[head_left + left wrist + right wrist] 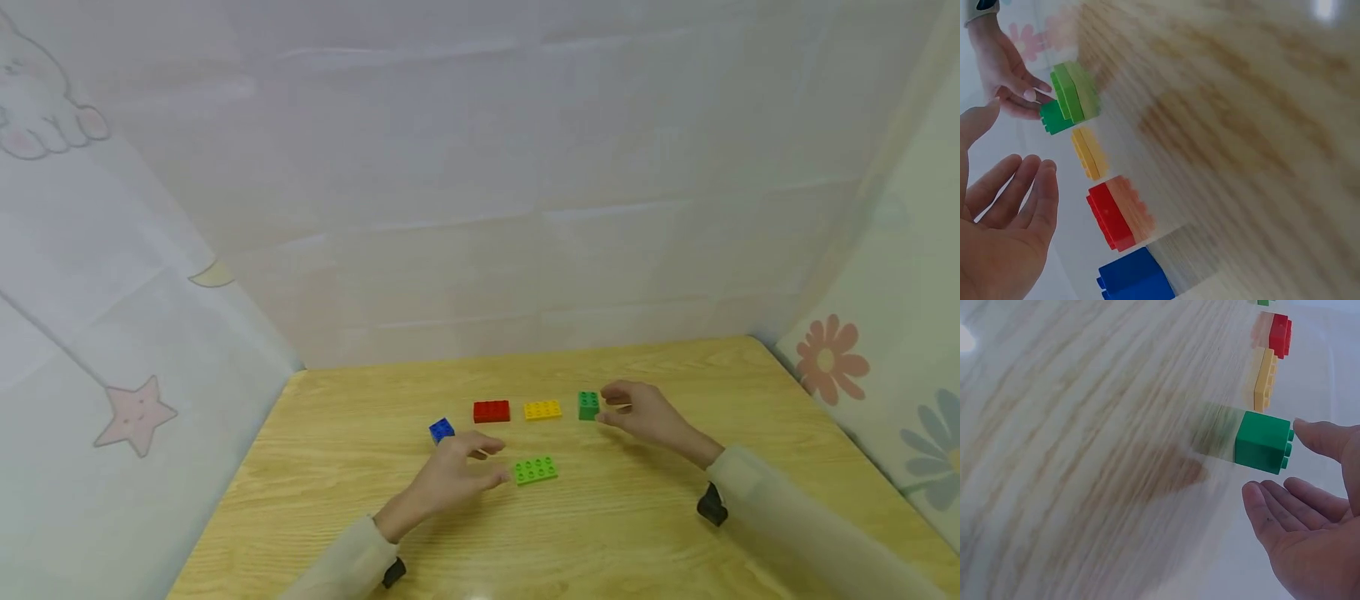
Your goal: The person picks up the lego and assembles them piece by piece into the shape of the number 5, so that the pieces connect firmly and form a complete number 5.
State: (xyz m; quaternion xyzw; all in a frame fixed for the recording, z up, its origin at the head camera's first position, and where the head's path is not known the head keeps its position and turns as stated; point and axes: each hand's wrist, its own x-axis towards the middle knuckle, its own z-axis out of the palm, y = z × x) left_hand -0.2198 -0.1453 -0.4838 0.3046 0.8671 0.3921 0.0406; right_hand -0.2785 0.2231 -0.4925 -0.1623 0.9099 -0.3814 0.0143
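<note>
Five toy bricks lie on a wooden table point(337, 433). A blue brick point(441, 430), a red brick point(491, 411), a yellow brick point(542, 409) and a dark green brick point(588, 405) form a row. A flat light green brick point(535, 470) lies nearer to me. My left hand point(498, 463) is open with its thumb just left of the light green brick point(1075, 90), holding nothing. My right hand point(606, 406) is open around the right side of the dark green brick point(1263, 442). Its thumb and fingers point(1285, 500) are close to that brick without gripping it.
Pale printed cloth walls point(135, 400) close in the table on the left, back and right. Black wrist mounts point(712, 504) sit on both sleeves. Bare wood stretches in front of the bricks and to both sides.
</note>
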